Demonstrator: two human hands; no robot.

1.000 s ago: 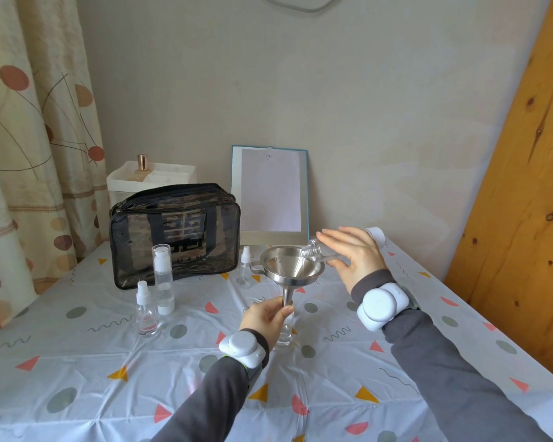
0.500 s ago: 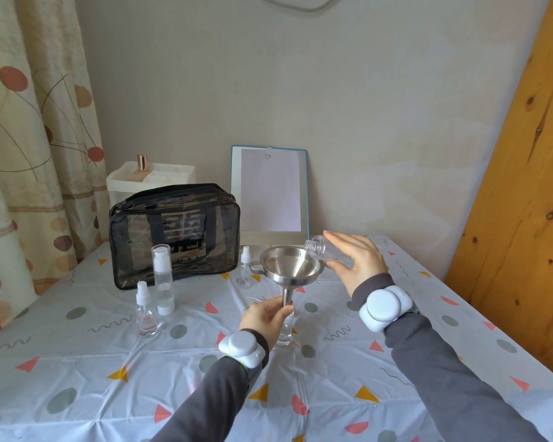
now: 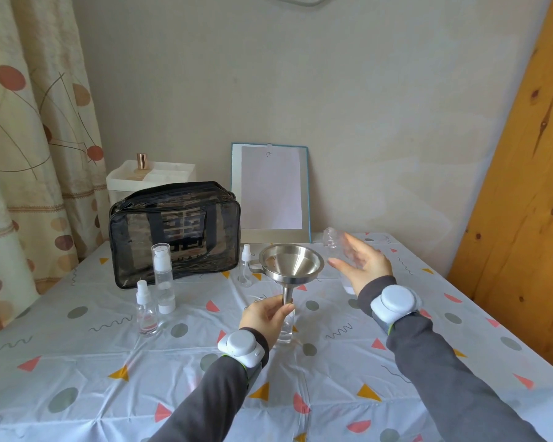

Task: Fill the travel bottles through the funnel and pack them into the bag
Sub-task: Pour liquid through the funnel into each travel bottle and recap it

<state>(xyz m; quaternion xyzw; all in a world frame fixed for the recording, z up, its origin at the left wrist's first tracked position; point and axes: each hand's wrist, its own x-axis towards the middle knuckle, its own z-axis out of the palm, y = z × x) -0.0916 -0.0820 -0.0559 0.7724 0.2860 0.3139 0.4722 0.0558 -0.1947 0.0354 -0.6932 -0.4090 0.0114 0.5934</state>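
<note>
The left hand (image 3: 265,314) pinches the stem of the steel funnel (image 3: 291,266) over a small clear bottle (image 3: 284,331) mid-tabletop (image 3: 77,362). The blurred right hand (image 3: 364,267) grasps a clear plastic bottle (image 3: 332,242), tilted beside the funnel's rim.

bag (image 3: 174,231) behind pump bottle (image 3: 163,279), funnel (image 3: 291,266) to its right

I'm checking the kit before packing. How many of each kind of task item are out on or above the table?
Spray bottles: 2
Pump bottle: 1
Uncapped bottles: 2
Funnel: 1
Bag: 1
Total: 7
</note>
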